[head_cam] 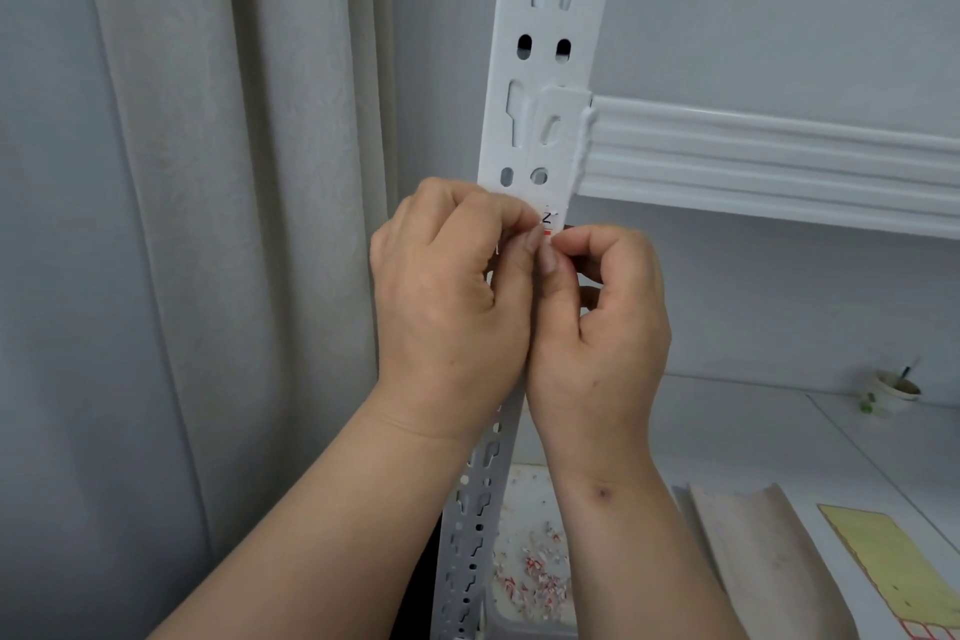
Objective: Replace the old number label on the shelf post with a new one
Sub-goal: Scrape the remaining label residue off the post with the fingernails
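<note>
A: Where's the number label (546,218)?

B: Centre of the frame, on the white shelf post (550,42), just under the shelf beam (779,156). Both hands crowd it: the left hand (447,296) is curled with fingertips on its left edge, the right hand (597,317) curled with thumb and forefinger pinched just below. It's probably being peeled, though fingers hide the corner.

A: How to do it well?

B: Lift one corner with a nail and pull slowly along the post so it doesn't tear.

A: Room?

B: The beam blocks above; open space lies lower right, over the tray of paper scraps (535,577).
</note>
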Demonstrator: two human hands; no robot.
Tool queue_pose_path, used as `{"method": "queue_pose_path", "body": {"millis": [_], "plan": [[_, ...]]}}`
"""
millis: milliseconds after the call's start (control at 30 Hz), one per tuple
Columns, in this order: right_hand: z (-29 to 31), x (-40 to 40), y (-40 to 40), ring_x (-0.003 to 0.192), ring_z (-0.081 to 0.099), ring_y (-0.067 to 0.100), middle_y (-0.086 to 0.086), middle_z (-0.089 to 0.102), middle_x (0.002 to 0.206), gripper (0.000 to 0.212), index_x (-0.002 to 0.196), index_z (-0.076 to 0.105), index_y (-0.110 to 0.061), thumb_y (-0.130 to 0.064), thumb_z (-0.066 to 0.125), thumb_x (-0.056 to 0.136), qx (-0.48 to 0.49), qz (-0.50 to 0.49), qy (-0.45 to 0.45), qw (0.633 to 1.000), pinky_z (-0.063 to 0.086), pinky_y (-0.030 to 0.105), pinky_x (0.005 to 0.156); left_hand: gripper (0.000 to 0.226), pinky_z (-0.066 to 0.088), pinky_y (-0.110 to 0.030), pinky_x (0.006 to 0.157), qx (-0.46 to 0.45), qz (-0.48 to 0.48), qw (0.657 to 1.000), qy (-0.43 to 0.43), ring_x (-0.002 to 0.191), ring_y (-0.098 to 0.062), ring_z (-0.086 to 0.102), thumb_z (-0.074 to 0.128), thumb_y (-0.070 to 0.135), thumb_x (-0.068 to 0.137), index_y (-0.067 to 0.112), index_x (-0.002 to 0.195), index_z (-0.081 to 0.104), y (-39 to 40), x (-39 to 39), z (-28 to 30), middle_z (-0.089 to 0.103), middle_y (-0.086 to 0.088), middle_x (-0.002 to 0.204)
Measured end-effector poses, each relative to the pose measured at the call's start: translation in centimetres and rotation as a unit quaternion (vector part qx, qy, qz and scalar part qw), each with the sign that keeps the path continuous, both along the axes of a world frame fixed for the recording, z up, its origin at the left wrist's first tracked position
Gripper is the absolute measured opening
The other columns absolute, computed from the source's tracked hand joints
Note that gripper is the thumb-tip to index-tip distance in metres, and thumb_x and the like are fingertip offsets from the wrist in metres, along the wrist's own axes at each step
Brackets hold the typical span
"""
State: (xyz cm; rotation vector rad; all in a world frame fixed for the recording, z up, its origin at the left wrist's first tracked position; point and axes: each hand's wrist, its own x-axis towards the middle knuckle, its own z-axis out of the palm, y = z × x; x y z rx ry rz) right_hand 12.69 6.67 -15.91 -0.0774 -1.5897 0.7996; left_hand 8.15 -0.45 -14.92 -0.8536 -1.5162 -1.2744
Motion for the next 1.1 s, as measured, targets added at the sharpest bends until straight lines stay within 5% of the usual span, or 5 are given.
{"method": "queue_pose_path", "body": {"millis": [500, 700, 1100], "plan": [[0.0, -0.1, -0.3, 0.085, 0.057, 0.011, -0.007, 0.058, 0.09, 0.003, 0.092, 0.061, -0.014, -0.013, 0.058, 0.09, -0.001, -0.02, 0.004, 1.0, 0.049, 0.025, 0.07, 0.006, 0.049, -0.05, 0.065, -0.008, 0.066, 0.993, 0.1, 0.07, -0.032, 0.063, 0.073, 0.004, 0.086, 0.007, 0.084, 0.077, -0.3, -1.1, -0.6, 0.069, -0.008, 0.081], [0.0, -0.1, -0.9, 0.081, 0.055, 0.006, -0.01, 0.057, 0.087, 0.004, 0.091, 0.061, -0.015, -0.013, 0.058, 0.09, -0.011, -0.047, 0.009, 0.999, 0.046, 0.018, 0.067, 0.007, 0.044, -0.048, 0.061, -0.003, 0.076, 0.993, 0.088, 0.073, -0.033, 0.053, 0.072, 0.005, 0.084, 0.008, 0.08, 0.077, -0.3, -0.9, -0.1, 0.051, -0.003, 0.082], [0.2, 0.5, -1.4, 0.078, 0.065, 0.015, -0.004, 0.065, 0.084, 0.002, 0.09, 0.06, -0.017, -0.016, 0.059, 0.09, -0.04, -0.036, 0.013, 0.998, 0.053, 0.03, 0.068, 0.013, 0.044, -0.048, 0.062, -0.006, 0.075, 0.994, 0.08, 0.073, -0.032, 0.055, 0.066, 0.01, 0.089, 0.004, 0.08, 0.073, 0.3, -0.9, -0.8, 0.062, -0.01, 0.081]]}}
